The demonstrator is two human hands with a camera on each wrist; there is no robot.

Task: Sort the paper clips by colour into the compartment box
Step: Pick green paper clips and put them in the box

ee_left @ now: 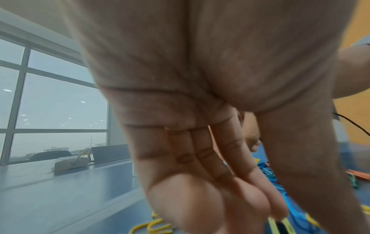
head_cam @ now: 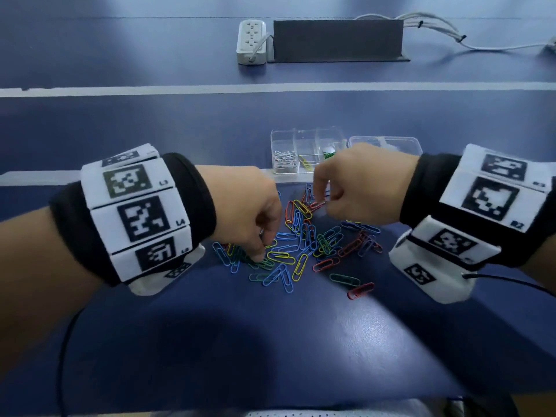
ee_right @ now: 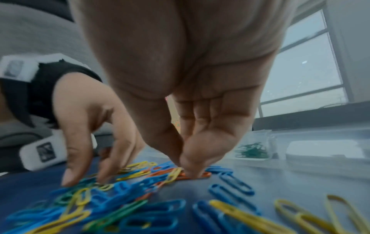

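Observation:
A loose pile of paper clips in blue, yellow, green and red lies on the blue table. Behind it stands the clear compartment box, holding silver clips, a yellow clip and green clips in separate compartments. My right hand is at the pile's far edge, where its thumb and finger pinch a red paper clip that lies on the table. My left hand reaches down onto the near left of the pile. Its thumb and fingers are spread and touch the clips.
The box's clear lid lies to the right of the box. A white power strip, a dark panel and white cables sit at the far side. A white tape line crosses the table.

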